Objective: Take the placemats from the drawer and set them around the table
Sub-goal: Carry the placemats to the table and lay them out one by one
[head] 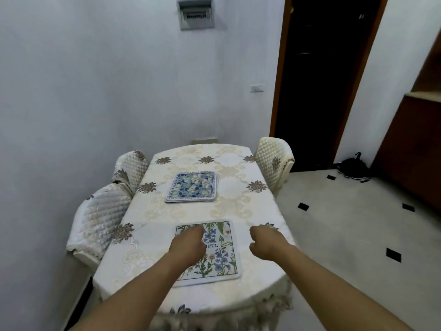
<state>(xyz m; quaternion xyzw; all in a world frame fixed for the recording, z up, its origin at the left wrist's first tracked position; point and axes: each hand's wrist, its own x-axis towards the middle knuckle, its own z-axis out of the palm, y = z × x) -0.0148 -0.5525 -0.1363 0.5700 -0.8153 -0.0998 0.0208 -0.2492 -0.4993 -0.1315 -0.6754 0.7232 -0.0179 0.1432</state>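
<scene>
An oval table (238, 201) under a cream embroidered tablecloth fills the middle of a white-walled room, with a dark doorway (317, 68) open at the back right and pale floor tiles (346, 225) with small black insets beside it. Three chairs in quilted covers are drawn up to the table: two along its left side (97, 218) (130, 167) and one at the far right corner (274, 161). A stack of placemats (192, 186) with a blue floral print lies near the centre of the table, its edges slightly uneven. A single placemat (222, 259), printed with green stems and blue flowers, lies flat at the near end, just inside the table's edge. The person's left hand (188, 244) sits over the left part of that placemat with its fingers curled under; whether it grips the mat or merely rests on it cannot be told from this angle. The right hand (265, 242) is just right of the mat above the cloth, fingers loosely curled and holding nothing.
</scene>
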